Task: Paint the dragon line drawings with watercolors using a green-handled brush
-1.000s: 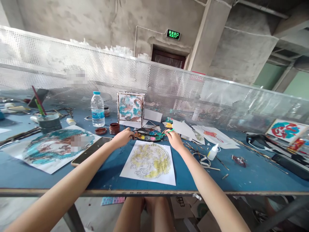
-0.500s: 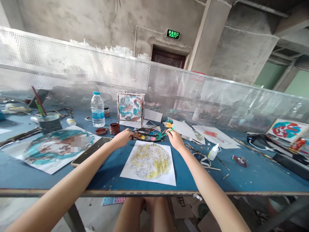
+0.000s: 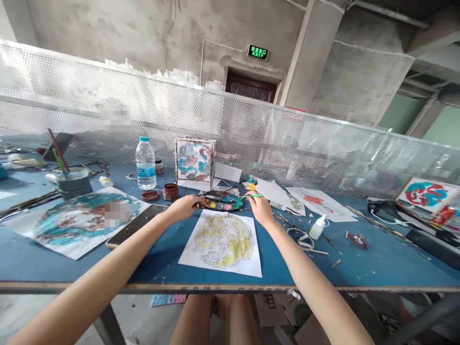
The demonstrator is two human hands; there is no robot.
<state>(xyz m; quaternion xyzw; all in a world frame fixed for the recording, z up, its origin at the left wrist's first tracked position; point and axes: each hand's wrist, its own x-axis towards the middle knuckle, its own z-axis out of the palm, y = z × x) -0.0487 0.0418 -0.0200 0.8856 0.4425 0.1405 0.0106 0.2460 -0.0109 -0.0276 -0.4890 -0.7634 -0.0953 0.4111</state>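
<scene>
My left hand (image 3: 184, 206) rests on the blue table (image 3: 161, 258) with its fingers curled on the left rim of a round paint palette (image 3: 221, 201) filled with several colours. My right hand (image 3: 259, 207) pinches a thin green paintbrush (image 3: 250, 195), whose tip points left over the palette's right side. Just in front of the palette lies a white sheet with a round yellow dragon drawing (image 3: 223, 237), between my two forearms.
A water bottle (image 3: 145, 163), two small brown paint jars (image 3: 169, 191), a standing painted picture (image 3: 194, 160) and a phone (image 3: 134, 224) sit left of centre. A large teal painting (image 3: 77, 218) lies left. A glue bottle (image 3: 317, 226), sticks and papers lie right. A perforated metal screen (image 3: 251, 134) backs the table.
My right hand has tilted the brush lower, so its tip now lies level over the palette. My left hand stays on the palette's rim.
</scene>
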